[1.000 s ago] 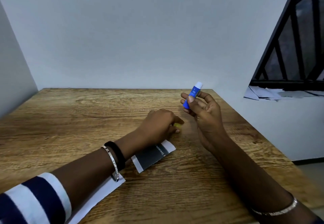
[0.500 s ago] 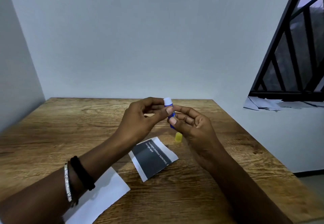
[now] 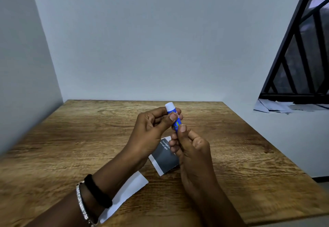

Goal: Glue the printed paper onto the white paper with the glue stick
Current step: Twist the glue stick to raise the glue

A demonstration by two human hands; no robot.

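Wooden table point(image 3: 71, 137); glue stick point(image 3: 174, 118) between both hands' fingers point(image 3: 173, 116).

Both arms are bare, with no sleeves showing. The left hand point(image 3: 148, 134) has two things on its wrist, well back from the fingers point(image 3: 173, 116): a thick black band point(image 3: 98, 191), soft like a hair tie, and behind it a thin shiny silver bracelet point(image 3: 81, 202) with tiny sparkly stones. The right hand point(image 3: 193, 153) has short nails and wears nothing

Matt grained wooden table point(image 3: 71, 137), smooth plastic glue stick point(image 3: 175, 120).
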